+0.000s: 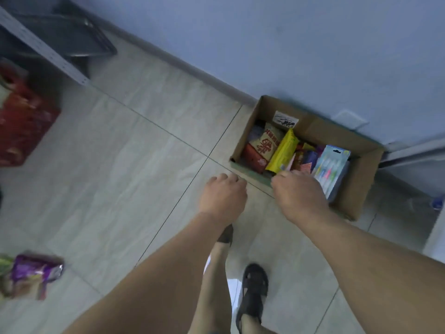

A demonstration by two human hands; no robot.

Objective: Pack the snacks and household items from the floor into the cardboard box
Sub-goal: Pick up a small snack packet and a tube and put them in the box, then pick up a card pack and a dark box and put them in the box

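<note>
An open cardboard box [361,179] stands on the tiled floor against the blue wall. Inside lie a yellow snack bag [284,150], a beige packet with red print [266,143], a red packet [255,160] and a toothbrush pack [333,167]. My left hand [222,196] hovers with curled fingers just outside the box's near edge, holding nothing. Over the near rim, my right hand [298,196] has its fingers bent down; whether it grips the rim or anything is hidden. A purple snack bag [36,273] lies on the floor at the lower left.
A large red bag [21,126] sits at the left beside a grey metal shelf post [45,49] with a dark tray [72,37] behind it. My sandalled feet [255,290] stand below the hands. A white outlet [351,120] is on the wall.
</note>
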